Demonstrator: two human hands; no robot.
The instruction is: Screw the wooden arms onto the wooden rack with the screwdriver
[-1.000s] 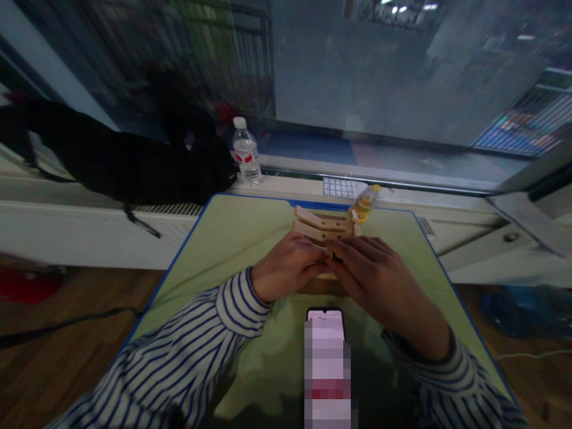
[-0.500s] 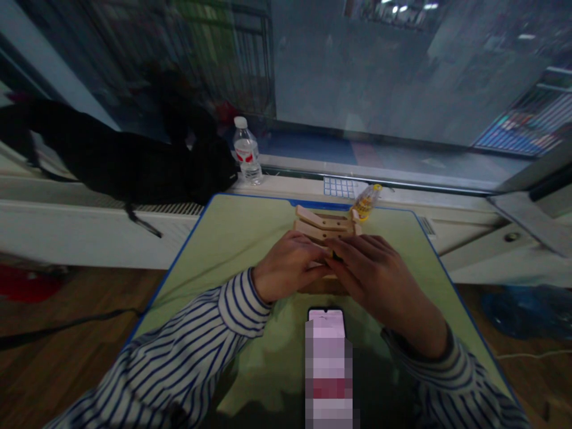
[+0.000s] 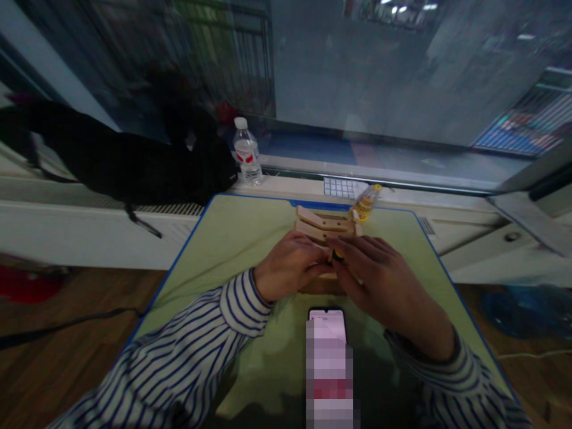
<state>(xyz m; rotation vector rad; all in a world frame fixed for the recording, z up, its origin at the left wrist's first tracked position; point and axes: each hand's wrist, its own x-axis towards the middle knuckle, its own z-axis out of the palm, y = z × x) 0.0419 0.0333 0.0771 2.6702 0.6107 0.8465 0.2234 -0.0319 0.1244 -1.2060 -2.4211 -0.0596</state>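
Note:
My left hand [image 3: 288, 265] and my right hand [image 3: 375, 277] meet at the middle of a green table mat [image 3: 232, 238], fingertips pinched together over a pale wooden piece [image 3: 328, 276] that is mostly hidden beneath them. A small dark and yellow thing [image 3: 335, 255] shows between the fingertips. Just beyond the hands lies a stack of pale wooden slats [image 3: 324, 225]. Both sleeves are blue-and-white striped.
A phone [image 3: 328, 333] lies on the mat close to me. A water bottle [image 3: 246, 152] and a black bag [image 3: 125, 161] rest on the sill at the back left. A small yellow packet [image 3: 366, 202] and a white grid card [image 3: 338, 187] sit at the mat's far edge.
My right hand has shifted slightly toward me and to the right; the fingertips stay together over the wooden piece. The left hand has hardly moved.

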